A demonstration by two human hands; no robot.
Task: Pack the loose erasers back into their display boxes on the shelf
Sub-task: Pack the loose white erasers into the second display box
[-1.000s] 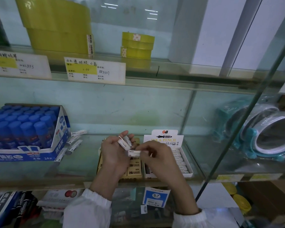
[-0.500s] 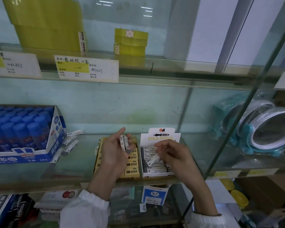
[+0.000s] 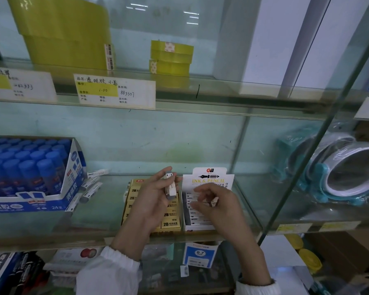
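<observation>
Left fingers (image 3: 158,177) around erasers (image 3: 170,186)

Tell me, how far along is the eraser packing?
Done: the yellow box and white box look mostly filled. In hand: the left hand grips a few erasers; the right hand hovers over the white box, its hold unclear. Left: several loose erasers lie beside the glue box.

Glass shelf (image 3: 98,218) with eraser boxes (image 3: 209,179)
</observation>
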